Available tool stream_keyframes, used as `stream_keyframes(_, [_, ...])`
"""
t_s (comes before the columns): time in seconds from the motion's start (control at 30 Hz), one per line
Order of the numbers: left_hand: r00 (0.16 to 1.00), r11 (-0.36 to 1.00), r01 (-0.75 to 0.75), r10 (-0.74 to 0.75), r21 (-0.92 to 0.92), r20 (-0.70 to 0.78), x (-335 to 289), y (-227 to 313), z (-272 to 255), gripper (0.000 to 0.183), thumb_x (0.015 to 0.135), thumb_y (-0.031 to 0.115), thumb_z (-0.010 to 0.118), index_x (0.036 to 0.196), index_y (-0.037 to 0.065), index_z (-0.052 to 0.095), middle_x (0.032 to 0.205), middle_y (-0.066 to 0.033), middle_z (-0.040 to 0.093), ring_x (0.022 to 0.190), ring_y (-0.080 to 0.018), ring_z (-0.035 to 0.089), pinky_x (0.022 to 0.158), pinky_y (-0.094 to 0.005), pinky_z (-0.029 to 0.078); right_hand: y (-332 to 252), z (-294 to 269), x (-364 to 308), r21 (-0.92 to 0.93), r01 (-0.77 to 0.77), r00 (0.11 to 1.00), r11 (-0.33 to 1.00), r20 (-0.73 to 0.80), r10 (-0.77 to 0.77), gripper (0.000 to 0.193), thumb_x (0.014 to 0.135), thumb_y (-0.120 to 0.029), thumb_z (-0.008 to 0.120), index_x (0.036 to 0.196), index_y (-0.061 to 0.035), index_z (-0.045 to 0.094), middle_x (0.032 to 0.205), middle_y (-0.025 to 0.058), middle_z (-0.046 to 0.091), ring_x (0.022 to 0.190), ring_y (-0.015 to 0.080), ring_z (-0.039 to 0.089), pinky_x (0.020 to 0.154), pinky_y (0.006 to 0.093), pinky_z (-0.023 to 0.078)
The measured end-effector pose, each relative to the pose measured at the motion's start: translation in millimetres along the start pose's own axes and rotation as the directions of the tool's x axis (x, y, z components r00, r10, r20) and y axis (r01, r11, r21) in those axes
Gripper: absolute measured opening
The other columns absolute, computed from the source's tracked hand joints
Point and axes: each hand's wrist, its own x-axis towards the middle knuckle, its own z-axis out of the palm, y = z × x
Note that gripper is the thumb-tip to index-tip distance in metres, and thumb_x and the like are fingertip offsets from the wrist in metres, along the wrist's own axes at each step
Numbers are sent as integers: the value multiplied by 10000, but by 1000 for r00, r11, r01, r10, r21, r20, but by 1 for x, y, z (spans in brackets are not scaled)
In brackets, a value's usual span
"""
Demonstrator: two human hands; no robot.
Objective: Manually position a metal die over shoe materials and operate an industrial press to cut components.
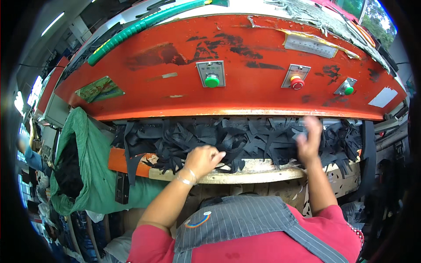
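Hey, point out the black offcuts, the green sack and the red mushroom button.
Black offcuts [256, 141], head view: middle of the pile.
Green sack [95, 151], head view: its cloth side.
Red mushroom button [297, 83], head view: its cap.

Around left hand [202, 161] and right hand [310, 138]: black strips [258, 138], matt, fabric-like, faintly grainy. Just under left hand, board edge [237, 176], looks like wood, rough, paint worn and chipped. Beyond both hands, orange panel [250, 96], painted, semi-gloss, scuffed; on it, button plate [217, 67], dull metal, with green button [212, 81], smooth glossy plastic. Left of left hand, green bag [94, 140], creased matt cloth. Just behind left hand, bracelet [187, 180], shiny, metal-looking. Nearer than both hands, apron [245, 219], matt woven cloth.
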Motion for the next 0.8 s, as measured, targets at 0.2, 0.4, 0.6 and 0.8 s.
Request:
stream_keyframes(0.2, [994, 991, 37, -23, 127, -108, -59, 2, 28, 225, 867, 238, 622, 749, 59, 688, 760, -109, 610, 780, -312, 584, 725, -417, 473, -117, 16, -44, 59, 33, 670, 998, 739, -66, 500, 664, -452, 766, 971, -84, 624, 913, 89, 606, 896, 283, 576, 776, 404, 462])
stream_keyframes(0.4, [980, 981, 58, -20, 187, -199, -46, 2, 38, 227, 871, 196, 579, 720, 38, 637, 754, -142, 581, 779, -345, 551, 725, -441, 458, -122, 32, -40, -65, -5, 713, 998, 700, 49, 424, 614, -242, 814, 948, -60, 625, 860, 107, 601, 874, 287, 593, 761, 379, 499])
stream_keyframes(0.6, [981, 984, 58, -25, 170, -191, -39, 10, 41, 255, 873, 212, 572, 700, 34, 629, 767, -136, 588, 801, -338, 554, 740, -446, 455, -119, 24, -34, -110, -28, 700, 994, 708, 98, 401, 605, -231, 822, 915, -63, 630, 862, 105, 608, 874, 287, 596, 764, 380, 497])
stream_keyframes(0.8, [997, 998, -9, 4, 60, 78, -65, 7, 34, 280, 853, 277, 579, 723, 52, 682, 786, -138, 638, 813, -336, 600, 755, -430, 483, -124, 0, -33, -47, 42, 468, 998, 883, 22, 371, 649, -318, 791, 887, -75, 644, 841, 115, 641, 832, 311, 635, 726, 413, 515])
